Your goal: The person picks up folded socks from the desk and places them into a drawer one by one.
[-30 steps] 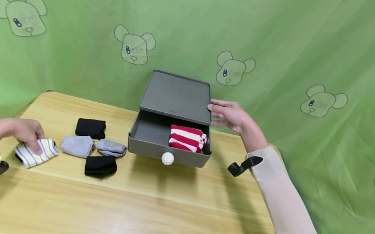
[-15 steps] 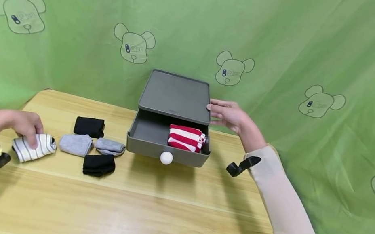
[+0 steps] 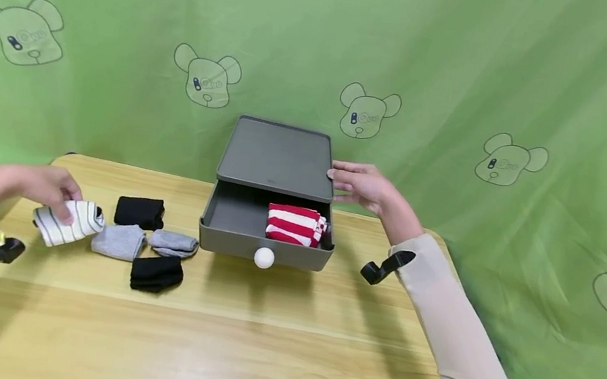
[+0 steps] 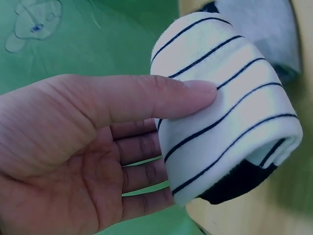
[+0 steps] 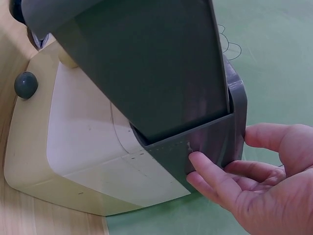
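My left hand (image 3: 50, 188) pinches a folded white sock (image 3: 70, 224) with thin dark stripes, above the table's left side. In the left wrist view the thumb presses on this sock (image 4: 210, 105) while the fingers lie behind it; black shows inside its fold. My right hand (image 3: 366, 187) rests at the right side of a dark grey drawer box (image 3: 278, 158), its thumb on the top edge and its fingers spread along the side wall. The pulled-out drawer (image 3: 232, 241) has a white round knob (image 3: 264, 257). A folded red-and-white striped sock (image 3: 295, 225) lies in its right part.
Near the left hand lie a black folded sock (image 3: 140, 213), a light grey one (image 3: 118, 241), a bluish-grey one (image 3: 173, 244) and another black one (image 3: 157, 273). A beige unit (image 5: 88, 122) with a dark knob (image 5: 25, 85) sits below the grey drawer. A green curtain (image 3: 299, 30) hangs behind.
The left hand has lifted the striped sock off the table and moved it slightly up and to the right. My right hand stays at the box.
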`<state>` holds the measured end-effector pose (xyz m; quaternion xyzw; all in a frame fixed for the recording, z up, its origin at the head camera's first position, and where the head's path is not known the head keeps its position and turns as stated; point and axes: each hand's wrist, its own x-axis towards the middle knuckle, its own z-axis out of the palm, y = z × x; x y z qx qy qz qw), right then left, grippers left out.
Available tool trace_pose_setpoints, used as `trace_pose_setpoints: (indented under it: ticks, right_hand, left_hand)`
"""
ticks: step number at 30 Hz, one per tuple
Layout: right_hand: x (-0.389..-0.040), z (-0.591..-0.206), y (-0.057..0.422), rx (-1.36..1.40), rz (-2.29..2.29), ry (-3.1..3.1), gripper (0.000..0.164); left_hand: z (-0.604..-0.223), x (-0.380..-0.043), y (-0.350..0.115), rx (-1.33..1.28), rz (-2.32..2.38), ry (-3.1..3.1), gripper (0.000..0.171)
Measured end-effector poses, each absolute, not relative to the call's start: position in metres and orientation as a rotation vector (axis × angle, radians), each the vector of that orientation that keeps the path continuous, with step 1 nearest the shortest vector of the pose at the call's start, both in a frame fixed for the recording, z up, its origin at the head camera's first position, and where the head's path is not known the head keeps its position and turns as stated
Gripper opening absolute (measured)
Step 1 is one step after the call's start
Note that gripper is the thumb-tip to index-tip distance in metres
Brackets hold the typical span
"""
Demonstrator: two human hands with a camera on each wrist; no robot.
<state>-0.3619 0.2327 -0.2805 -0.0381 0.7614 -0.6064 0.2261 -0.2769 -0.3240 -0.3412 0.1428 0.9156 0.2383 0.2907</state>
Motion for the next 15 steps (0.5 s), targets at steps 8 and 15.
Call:
trace_pose_setpoints:
  ticks: [8, 15]
  right_hand:
    - [-0.362, -0.280, 0.232, -0.099, -1.667, 2.105, 0.063]
    - [-0.361, -0.280, 0.231, -0.088, -1.667, 2.104, 0.063]
  left_hand:
    - [-0.314, -0.280, -0.297, 0.518, 0.659, 2.518, 0.028]
    - [-0.293, -0.283, -0.271, 0.613, 0.735, 2.546, 0.031]
